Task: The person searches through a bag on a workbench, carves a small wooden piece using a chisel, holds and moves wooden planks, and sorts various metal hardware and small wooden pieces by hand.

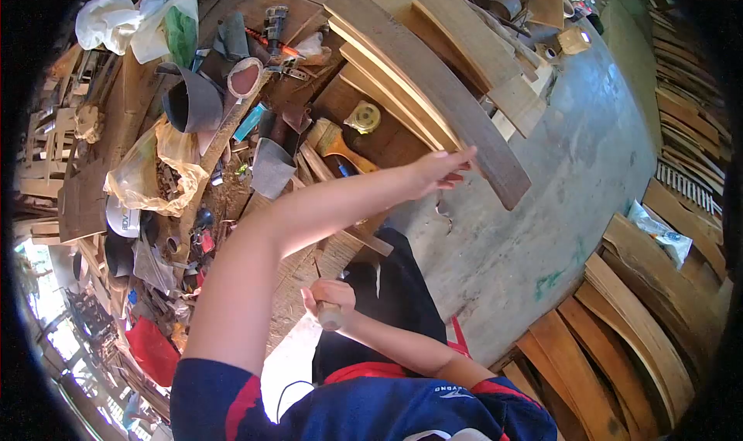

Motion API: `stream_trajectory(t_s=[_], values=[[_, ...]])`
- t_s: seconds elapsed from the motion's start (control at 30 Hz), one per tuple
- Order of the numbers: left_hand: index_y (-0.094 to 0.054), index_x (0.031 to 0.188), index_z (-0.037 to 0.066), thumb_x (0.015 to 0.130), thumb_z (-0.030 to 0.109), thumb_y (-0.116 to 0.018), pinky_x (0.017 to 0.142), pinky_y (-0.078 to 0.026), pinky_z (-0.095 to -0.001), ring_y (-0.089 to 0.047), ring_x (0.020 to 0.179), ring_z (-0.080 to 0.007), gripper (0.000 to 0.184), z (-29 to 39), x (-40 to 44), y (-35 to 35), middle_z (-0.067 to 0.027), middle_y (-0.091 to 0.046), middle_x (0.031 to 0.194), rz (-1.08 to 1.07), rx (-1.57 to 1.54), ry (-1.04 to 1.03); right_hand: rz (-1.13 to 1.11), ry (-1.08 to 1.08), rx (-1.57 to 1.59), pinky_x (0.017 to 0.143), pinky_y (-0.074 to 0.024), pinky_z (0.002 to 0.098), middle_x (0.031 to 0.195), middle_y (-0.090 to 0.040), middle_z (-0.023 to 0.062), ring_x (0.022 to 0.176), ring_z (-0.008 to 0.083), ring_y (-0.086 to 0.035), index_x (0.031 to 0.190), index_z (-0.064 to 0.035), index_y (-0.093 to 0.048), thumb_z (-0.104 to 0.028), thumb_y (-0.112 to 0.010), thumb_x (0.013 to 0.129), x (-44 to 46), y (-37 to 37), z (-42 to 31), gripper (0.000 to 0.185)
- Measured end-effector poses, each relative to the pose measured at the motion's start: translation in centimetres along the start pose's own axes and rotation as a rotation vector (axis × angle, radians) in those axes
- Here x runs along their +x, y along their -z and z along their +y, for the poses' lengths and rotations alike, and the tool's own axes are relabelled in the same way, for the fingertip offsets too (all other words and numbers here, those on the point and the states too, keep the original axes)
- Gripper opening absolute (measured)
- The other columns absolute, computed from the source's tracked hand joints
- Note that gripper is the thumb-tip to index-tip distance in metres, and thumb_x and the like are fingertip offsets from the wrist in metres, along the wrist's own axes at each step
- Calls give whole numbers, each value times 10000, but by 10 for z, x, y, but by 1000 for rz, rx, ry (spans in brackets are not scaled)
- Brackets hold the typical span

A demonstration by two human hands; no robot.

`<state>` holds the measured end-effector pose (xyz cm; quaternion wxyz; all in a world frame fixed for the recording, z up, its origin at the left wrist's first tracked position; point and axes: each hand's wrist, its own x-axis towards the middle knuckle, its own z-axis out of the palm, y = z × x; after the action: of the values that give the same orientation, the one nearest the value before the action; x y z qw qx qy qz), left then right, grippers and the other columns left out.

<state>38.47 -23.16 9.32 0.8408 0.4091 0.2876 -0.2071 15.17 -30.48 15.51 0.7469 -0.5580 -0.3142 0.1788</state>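
Note:
My left hand reaches across to the lower ends of curved wooden pieces, its fingers partly bent and apart, fingertips at the edge of a dark curved plank. It does not wrap around the plank. Nearer my body, my right hand is closed around a tool with a round wooden handle; a thin dark shaft points away from it. Beyond my left forearm lie a yellow tape measure and an orange-yellow handled tool.
Sandpaper pieces, a power drill and plastic bags clutter the bench at left. More cut boards lie at the top. Curved planks line the right side of the concrete floor.

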Motion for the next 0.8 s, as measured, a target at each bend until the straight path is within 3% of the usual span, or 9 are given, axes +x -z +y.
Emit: stream_trajectory(t_s=[0.23, 0.3, 0.33, 0.37, 0.43, 0.57, 0.7, 0.73, 0.8], values=[[-577, 1034, 71, 676, 747, -583, 885, -381, -324, -572, 937, -170, 765, -19, 17, -27, -41, -625, 1019, -9, -225, 146, 5, -2, 180, 413, -365, 314, 516, -467, 83, 419, 228, -487, 552, -53, -470, 51, -666, 706, 8, -1, -4, 270], [-580, 1035, 66, 639, 777, -583, 881, -384, -323, -577, 933, -175, 813, -18, 15, -38, -51, -631, 1003, -48, -280, 139, 89, -17, 22, 423, -376, 311, 532, -477, 80, 430, 231, -500, 560, -55, -475, 75, -666, 690, 7, -2, -2, 265], [-562, 1084, 66, 681, 762, -557, 891, -382, -341, -577, 951, -180, 804, -21, 22, -41, -69, -630, 1012, -88, -249, 166, 93, -28, -2, 442, -387, 330, 549, -492, 72, 459, 230, -512, 562, -69, -481, -32, -660, 759, 8, -2, -3, 270], [-562, 1084, 66, 681, 762, -557, 891, -382, -341, -577, 951, -180, 804, -25, 27, -48, -69, -630, 1012, -82, -260, 163, 83, -35, 2, 442, -387, 330, 549, -492, 72, 459, 230, -512, 562, -69, -481, -32, -660, 759, 8, 1, 0, 270], [-541, 1136, 84, 732, 732, -532, 901, -378, -356, -576, 969, -182, 764, -28, 25, -63, -80, -633, 1032, -99, -245, 85, -118, -41, 197, 503, -441, 346, 601, -557, 75, 541, 246, -577, 606, -58, -545, -255, -636, 829, 5, 7, 5, 311], [-529, 1161, 94, 769, 666, -559, 919, -374, -365, -582, 1001, -189, 693, -35, 26, -74, -66, -604, 1113, 41, -279, 36, -94, -46, 169, 592, -485, 359, 685, -620, 89, 653, 266, -634, 680, -38, -605, -435, -597, 832, -4, 4, 4, 425], [-508, 1184, 30, 772, 442, -699, 835, -475, -321, -588, 999, -174, 612, -38, 12, -90, -86, -615, 1063, 229, -448, -136, -87, -42, 154, 626, -498, 357, 705, -637, 100, 658, 270, -649, 730, -30, -633, -433, -636, 800, -11, 4, 7, 409], [-501, 1181, 5, 750, 278, -726, 812, -496, -302, -595, 961, -175, 558, -39, 6, -88, -91, -605, 1061, 217, -550, -186, -59, -1, 126, 604, -495, 348, 681, -629, 96, 622, 257, -641, 721, -38, -634, -396, -653, 793, -11, 3, 8, 365], [-522, 1143, 7, 738, 237, -712, 812, -494, -308, -601, 931, -174, 503, -44, -9, -75, -86, -606, 1035, 218, -578, -188, -81, 4, 112, 571, -485, 331, 663, -626, 91, 589, 240, -632, 690, -36, -617, -350, -664, 776, -13, 4, 9, 329]])
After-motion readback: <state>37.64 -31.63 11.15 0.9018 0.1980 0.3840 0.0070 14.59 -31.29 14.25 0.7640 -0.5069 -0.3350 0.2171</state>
